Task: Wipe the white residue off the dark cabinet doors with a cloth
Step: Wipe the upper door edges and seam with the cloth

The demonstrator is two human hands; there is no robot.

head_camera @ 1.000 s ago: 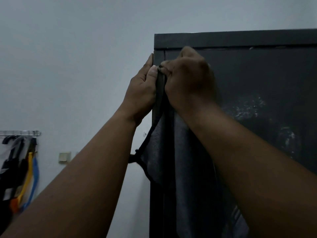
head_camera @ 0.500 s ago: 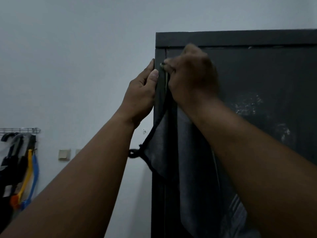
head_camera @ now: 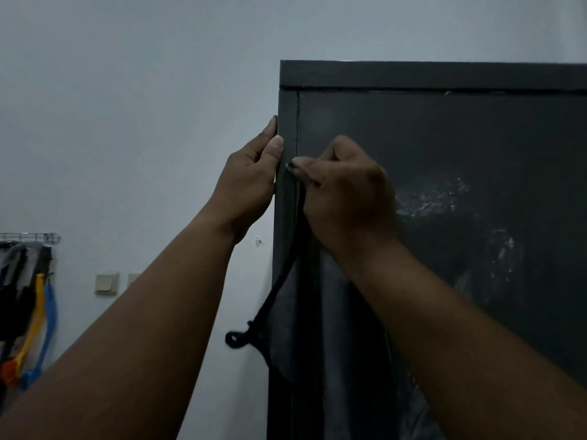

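Note:
A tall dark cabinet (head_camera: 413,74) fills the right of the view, with its door (head_camera: 444,128) facing me. White residue (head_camera: 432,198) smears the door's middle, and a second patch (head_camera: 502,249) lies lower right. My right hand (head_camera: 346,192) pinches the top corner of a dark grey cloth (head_camera: 305,312) against the door's left edge. The cloth hangs down under my forearm, with a black loop (head_camera: 236,338) at its lower corner. My left hand (head_camera: 251,182) rests with straight fingers on the cabinet's left side edge, thumb on the front.
A pale wall (head_camera: 143,106) stretches left of the cabinet. Low on it are a light switch (head_camera: 106,282) and a wire rack (head_camera: 30,238) with hanging clothes and blue and yellow straps (head_camera: 43,315).
My right hand has slid down the door's left edge with the cloth, away from the top corner. The left hand has stayed on the cabinet's side.

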